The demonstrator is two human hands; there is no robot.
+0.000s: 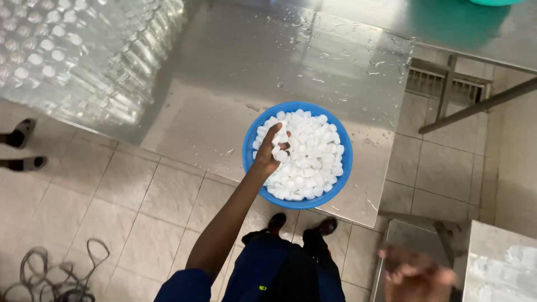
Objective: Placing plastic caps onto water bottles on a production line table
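- Reaching into a blue bowl (250, 146), the left hand (271, 149) has its fingers curled around a few small white caps (306, 157), pinching them at the top-left of the heap.
- Filling the bowl almost to the rim, the caps lie in a loose pile that spreads away to the right of that hand.
- Under the bowl is a wet steel table (268, 67), which runs on beyond the left hand; the bowl sits near the table's close edge.
- Further off, up and to the left of the left hand, a clear wrapped pack of empty plastic bottles (72, 56) rests on the same table.
- Low and well to the right of the bowl, the right hand (417, 274) is blurred; whether it is clenched or loose cannot be told. It hovers just beside a second steel surface (500, 263).
- Below the left forearm the person's dark shoes (302, 225) stand on a tiled floor (145, 196), and a coil of cable (61, 274) lies far off to the left.
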